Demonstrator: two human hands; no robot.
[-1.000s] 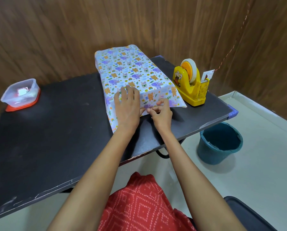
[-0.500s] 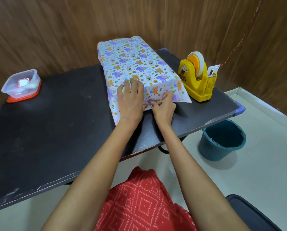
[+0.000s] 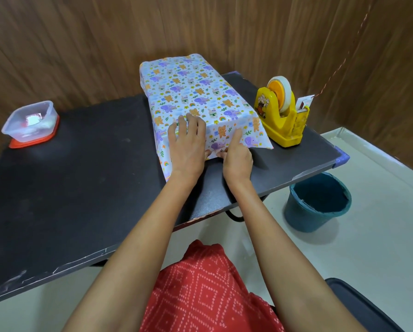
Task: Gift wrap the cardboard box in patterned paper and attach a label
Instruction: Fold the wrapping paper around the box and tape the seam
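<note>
Cardboard box (image 3: 191,92), covered in patterned paper (image 3: 248,140), lies on the black surface (image 3: 80,176) toward its far right part, just beside a yellow tape dispenser (image 3: 282,116). Left hand (image 3: 188,147): flat, fingers straight, pressing paper over the box's near top edge. Right hand (image 3: 237,159): index finger straight against the near end face, other fingers curled, pinching the paper's lower edge. Hands close together.

Black bench (image 3: 80,188), scuffed along its near edge. On its far left corner, a clear tub (image 3: 30,121) sits on a red lid (image 3: 33,143). Far right corner, a yellow tape dispenser (image 3: 282,121). Off the bench's right end, a teal bucket (image 3: 303,216) on the floor. Wood panelling (image 3: 80,44) behind.
</note>
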